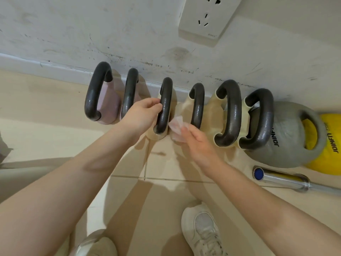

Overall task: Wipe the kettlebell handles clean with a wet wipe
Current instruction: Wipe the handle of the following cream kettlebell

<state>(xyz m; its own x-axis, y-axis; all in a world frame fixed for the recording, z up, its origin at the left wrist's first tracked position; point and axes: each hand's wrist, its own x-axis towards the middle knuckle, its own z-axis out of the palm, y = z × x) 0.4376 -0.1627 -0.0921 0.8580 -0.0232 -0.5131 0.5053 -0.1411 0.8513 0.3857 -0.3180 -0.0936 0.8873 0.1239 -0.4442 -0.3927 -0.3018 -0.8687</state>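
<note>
Several kettlebells with dark grey handles stand in a row along the wall. My left hand (143,115) grips the third handle (164,106) from the left, fingers curled round its left side. My right hand (198,143) pinches a crumpled white wet wipe (176,127) just right of that handle's lower end, between it and the fourth handle (197,106). The wipe lies close to the third handle; I cannot tell if it touches. The two leftmost handles (96,93) sit on pink bodies, the others on cream ones.
A grey kettlebell (287,137) and a yellow one (330,143) marked JOINFIT sit at the right. A chrome bar (280,179) lies on the tiled floor below them. A white socket (208,17) is on the scuffed wall. My white shoes (203,230) stand near the bottom edge.
</note>
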